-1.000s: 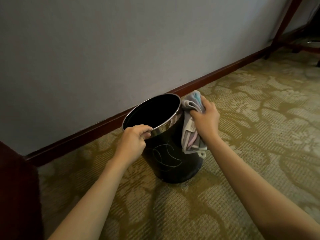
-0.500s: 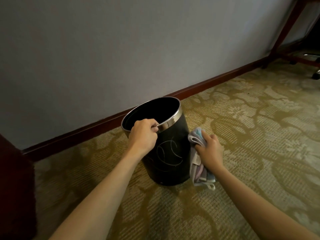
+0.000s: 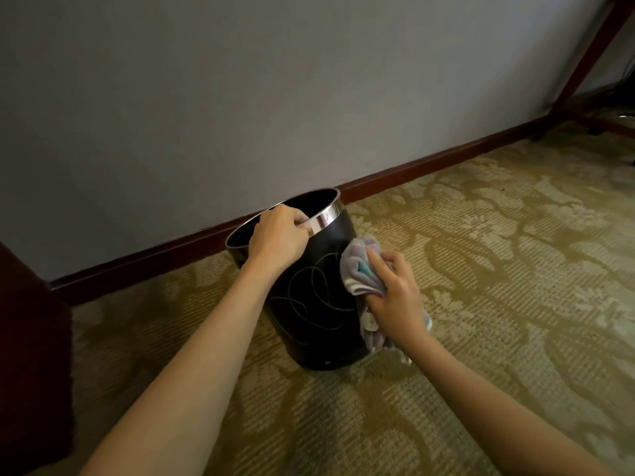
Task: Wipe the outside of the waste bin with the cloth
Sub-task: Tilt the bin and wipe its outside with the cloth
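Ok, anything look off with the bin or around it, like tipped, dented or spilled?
The waste bin leans toward the wall, tilted by the left hand gripping its chrome rim. The right hand presses the cloth against its side. No dents or spills visible.

My feed is dim and warm-toned. Light comes from the upper right, leaving the wall (image 3: 240, 97) grey and darkening toward the left edge. The only glare is a bright streak on the waste bin's metal rim (image 3: 324, 218). A soft shadow falls on the carpet (image 3: 481, 269) at the bin's base. The wide lens bends the skirting board (image 3: 429, 164), and the far right corner looks soft.
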`<state>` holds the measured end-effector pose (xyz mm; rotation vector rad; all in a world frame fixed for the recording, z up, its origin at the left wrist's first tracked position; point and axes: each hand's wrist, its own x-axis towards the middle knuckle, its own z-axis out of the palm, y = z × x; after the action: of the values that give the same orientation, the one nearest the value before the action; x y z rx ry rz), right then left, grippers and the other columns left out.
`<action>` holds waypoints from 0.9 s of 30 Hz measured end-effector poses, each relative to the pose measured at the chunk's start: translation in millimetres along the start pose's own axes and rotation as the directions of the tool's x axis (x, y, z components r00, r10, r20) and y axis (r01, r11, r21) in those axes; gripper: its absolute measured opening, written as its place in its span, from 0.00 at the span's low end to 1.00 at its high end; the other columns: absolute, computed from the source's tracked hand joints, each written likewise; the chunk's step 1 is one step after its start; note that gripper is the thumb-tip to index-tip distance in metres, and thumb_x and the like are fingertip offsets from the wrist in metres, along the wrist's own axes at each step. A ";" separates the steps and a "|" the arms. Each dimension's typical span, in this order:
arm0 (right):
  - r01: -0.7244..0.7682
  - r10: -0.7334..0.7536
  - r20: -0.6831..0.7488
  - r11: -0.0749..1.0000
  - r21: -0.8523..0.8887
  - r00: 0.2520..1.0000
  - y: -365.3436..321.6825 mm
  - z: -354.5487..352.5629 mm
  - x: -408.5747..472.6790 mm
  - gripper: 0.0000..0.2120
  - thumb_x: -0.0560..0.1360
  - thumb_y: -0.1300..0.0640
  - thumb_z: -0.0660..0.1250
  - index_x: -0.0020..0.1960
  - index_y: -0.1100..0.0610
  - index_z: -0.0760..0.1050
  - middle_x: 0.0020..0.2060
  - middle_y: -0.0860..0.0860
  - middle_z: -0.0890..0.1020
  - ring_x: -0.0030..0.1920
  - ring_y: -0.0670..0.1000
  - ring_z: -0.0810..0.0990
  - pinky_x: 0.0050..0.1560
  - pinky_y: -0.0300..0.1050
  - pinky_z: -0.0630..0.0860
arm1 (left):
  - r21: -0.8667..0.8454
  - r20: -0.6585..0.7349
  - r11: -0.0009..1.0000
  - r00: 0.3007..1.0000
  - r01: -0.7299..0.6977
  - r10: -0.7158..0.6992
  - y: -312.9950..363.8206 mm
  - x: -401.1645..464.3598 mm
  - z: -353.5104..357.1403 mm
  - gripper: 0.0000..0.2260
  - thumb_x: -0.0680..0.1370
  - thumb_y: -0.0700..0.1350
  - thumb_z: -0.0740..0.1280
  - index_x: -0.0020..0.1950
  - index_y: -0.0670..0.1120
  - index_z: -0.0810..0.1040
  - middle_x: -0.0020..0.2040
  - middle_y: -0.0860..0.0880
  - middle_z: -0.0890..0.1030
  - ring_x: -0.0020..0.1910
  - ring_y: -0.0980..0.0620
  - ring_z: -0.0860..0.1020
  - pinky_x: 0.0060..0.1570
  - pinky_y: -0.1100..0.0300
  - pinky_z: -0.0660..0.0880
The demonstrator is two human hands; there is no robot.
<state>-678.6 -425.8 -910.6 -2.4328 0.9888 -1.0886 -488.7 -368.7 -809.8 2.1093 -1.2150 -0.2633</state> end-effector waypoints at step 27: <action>-0.029 0.030 -0.041 0.999 0.016 0.999 -30.8 -12.1 32.3 0.29 0.71 0.66 0.68 0.71 0.55 0.70 0.55 0.55 0.75 0.54 0.57 0.74 0.51 0.51 0.73 | -0.167 -0.006 0.981 0.995 -0.099 0.099 -71.6 -10.1 -14.5 0.15 0.76 0.31 0.62 0.51 0.48 0.83 0.49 0.50 0.81 0.51 0.56 0.76 0.50 0.66 0.68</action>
<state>-657.8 -426.0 -869.4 -2.3850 1.0223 -1.1362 -438.0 -329.9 -846.6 1.8997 -1.2506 -0.3123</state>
